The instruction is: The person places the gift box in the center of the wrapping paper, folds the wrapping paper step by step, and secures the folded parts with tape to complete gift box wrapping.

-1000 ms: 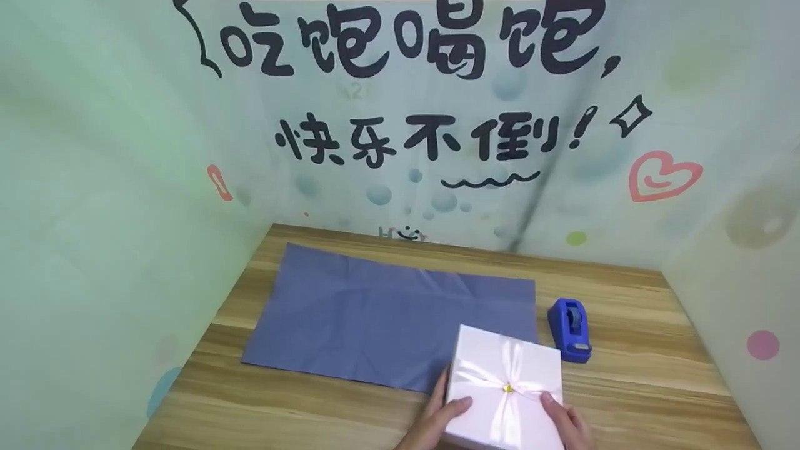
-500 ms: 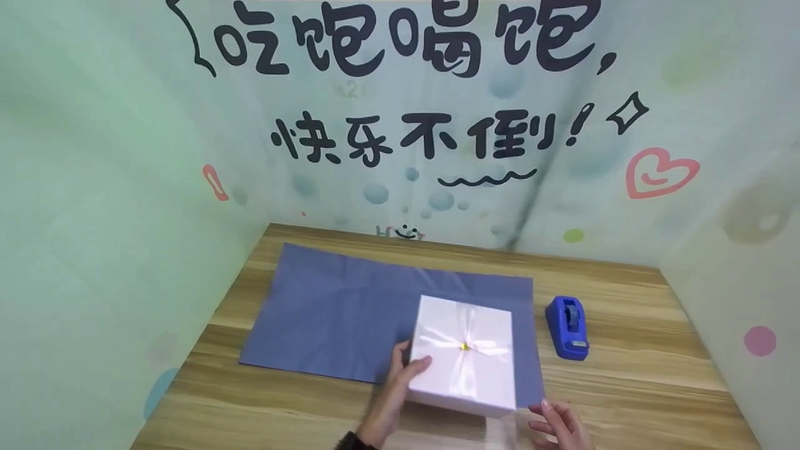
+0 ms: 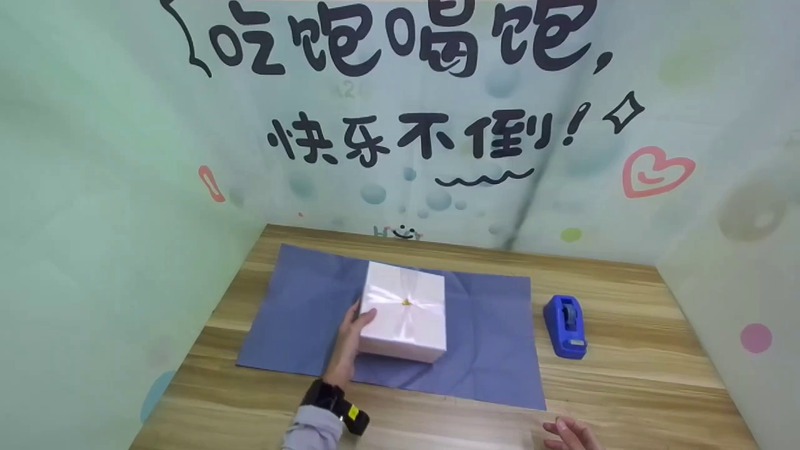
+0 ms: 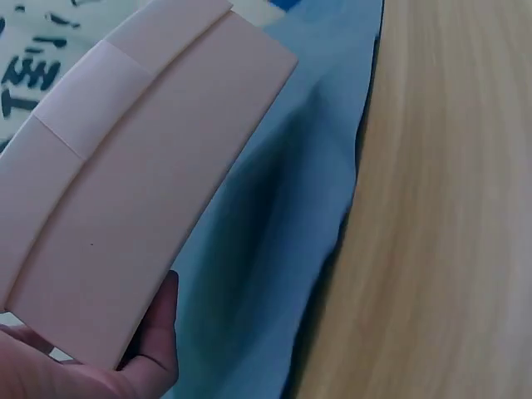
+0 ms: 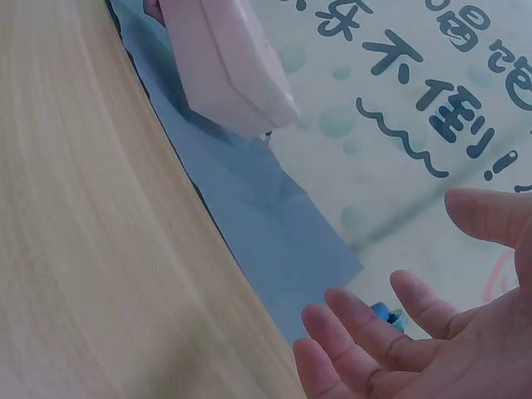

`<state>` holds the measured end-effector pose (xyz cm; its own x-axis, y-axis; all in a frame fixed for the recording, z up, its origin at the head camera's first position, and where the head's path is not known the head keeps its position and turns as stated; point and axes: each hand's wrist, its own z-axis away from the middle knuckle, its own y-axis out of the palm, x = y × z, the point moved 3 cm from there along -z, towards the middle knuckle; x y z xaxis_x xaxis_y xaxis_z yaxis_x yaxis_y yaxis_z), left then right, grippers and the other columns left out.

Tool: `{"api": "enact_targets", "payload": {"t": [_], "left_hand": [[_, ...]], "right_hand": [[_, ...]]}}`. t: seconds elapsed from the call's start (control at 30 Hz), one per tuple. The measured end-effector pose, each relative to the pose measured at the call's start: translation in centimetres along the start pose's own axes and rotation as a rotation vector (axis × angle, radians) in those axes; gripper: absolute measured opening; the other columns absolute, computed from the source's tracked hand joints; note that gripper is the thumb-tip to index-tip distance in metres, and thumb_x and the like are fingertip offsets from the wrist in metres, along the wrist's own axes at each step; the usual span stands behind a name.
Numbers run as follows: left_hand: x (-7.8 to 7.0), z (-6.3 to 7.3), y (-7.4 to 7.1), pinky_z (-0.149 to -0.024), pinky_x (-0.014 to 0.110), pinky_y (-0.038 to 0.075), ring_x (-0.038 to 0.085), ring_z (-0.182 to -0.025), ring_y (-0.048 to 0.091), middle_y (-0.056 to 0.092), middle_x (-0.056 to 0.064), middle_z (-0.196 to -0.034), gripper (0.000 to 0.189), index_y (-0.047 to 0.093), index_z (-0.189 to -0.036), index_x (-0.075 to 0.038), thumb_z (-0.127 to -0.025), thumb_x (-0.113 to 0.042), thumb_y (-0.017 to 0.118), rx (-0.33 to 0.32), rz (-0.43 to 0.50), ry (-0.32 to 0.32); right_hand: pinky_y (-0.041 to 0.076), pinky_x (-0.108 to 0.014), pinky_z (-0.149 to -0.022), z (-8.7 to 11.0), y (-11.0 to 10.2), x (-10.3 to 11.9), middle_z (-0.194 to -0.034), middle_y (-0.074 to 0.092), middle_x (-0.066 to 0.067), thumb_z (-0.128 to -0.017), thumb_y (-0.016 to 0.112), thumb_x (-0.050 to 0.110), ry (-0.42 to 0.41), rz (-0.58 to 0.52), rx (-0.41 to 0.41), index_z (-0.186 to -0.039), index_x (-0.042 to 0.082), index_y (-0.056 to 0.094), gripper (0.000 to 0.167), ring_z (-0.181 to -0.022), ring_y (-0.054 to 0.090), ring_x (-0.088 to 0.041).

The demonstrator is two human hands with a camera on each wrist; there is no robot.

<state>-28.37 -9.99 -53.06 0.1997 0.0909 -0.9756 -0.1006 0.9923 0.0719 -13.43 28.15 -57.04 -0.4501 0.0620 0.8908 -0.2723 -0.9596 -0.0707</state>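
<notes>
My left hand (image 3: pixel 347 340) grips a white gift box (image 3: pixel 403 312) by its left side, thumb on the lid and fingers curled beneath its lower edge. A pale satin ribbon crosses the lid, with a small gold piece at its centre. The box is over the middle of a blue-grey sheet of wrapping paper (image 3: pixel 494 337). In the left wrist view the box (image 4: pixel 141 183) is tilted, and the paper shows a shadow below it. Empty and with relaxed fingers, my right hand (image 3: pixel 570 434) is near the table's front; its palm fills a corner of the right wrist view.
A blue tape dispenser (image 3: pixel 565 328) stands to the right of the paper on the wooden table (image 3: pixel 631 369). Behind the table hangs a pale backdrop (image 3: pixel 400 206) with printed characters, and similar panels rise at both sides.
Both hands held the box at the lower right at first. The right hand let go, and the left hand carried the box left and away, over the middle of the paper.
</notes>
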Motion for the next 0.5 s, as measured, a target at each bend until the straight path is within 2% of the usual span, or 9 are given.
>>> {"api": "enact_targets", "payload": {"t": [0.1, 0.17, 0.27, 0.37, 0.5], "left_hand": [[0.7, -1.5, -0.6, -0.113, 0.054, 0.014, 0.036, -0.141, 0.017, 0.022, 0.021, -0.152, 0.071, 0.024, -0.146, -0.003, -0.091, -0.038, 0.052, -0.022, -0.047, 0.013], [1.2, -2.2, -0.9, -0.114, 0.049, 0.018, 0.035, -0.139, 0.024, 0.030, 0.021, -0.149, 0.066, 0.030, -0.144, 0.000, -0.093, -0.038, 0.049, -0.047, -0.133, 0.021], [1.5, -2.7, -1.0, -0.111, 0.050, 0.023, 0.037, -0.135, 0.030, 0.038, 0.021, -0.145, 0.063, 0.036, -0.141, -0.001, -0.094, -0.041, 0.046, -0.081, -0.285, 0.020], [1.6, -2.7, -1.1, -0.110, 0.053, 0.023, 0.039, -0.132, 0.030, 0.039, 0.019, -0.144, 0.063, 0.038, -0.141, -0.005, -0.094, -0.045, 0.044, -0.103, -0.394, 0.019], [1.5, -2.5, -1.0, -0.110, 0.056, 0.019, 0.041, -0.133, 0.025, 0.036, 0.018, -0.147, 0.065, 0.035, -0.143, -0.007, -0.094, -0.048, 0.041, -0.087, -0.421, 0.019]], "right_hand": [[0.054, -0.037, -0.073, -1.7, -1.0, -2.0, -0.096, 0.069, 0.003, -0.087, 0.058, 0.049, 0.038, -0.017, 0.005, -0.119, 0.006, 0.043, 0.056, -0.086, 0.062, -0.012], [0.054, -0.039, -0.075, -2.6, -1.4, -2.9, -0.098, 0.068, 0.003, -0.086, 0.059, 0.051, 0.053, -0.016, 0.015, -0.124, 0.005, 0.039, 0.063, -0.088, 0.062, -0.013], [0.054, -0.040, -0.076, -3.0, -1.7, -3.6, -0.099, 0.068, 0.004, -0.084, 0.059, 0.054, 0.070, -0.018, 0.023, -0.128, 0.004, 0.035, 0.070, -0.089, 0.062, -0.013], [0.054, -0.039, -0.076, -2.7, -1.2, -3.2, -0.096, 0.068, 0.006, -0.083, 0.061, 0.054, 0.079, -0.039, 0.027, -0.126, 0.005, 0.036, 0.070, -0.088, 0.062, -0.012], [0.054, -0.035, -0.074, -0.9, 0.0, -0.7, -0.090, 0.067, 0.007, -0.082, 0.064, 0.049, 0.051, -0.057, 0.016, -0.123, 0.001, 0.038, 0.069, -0.083, 0.063, -0.011]]}}
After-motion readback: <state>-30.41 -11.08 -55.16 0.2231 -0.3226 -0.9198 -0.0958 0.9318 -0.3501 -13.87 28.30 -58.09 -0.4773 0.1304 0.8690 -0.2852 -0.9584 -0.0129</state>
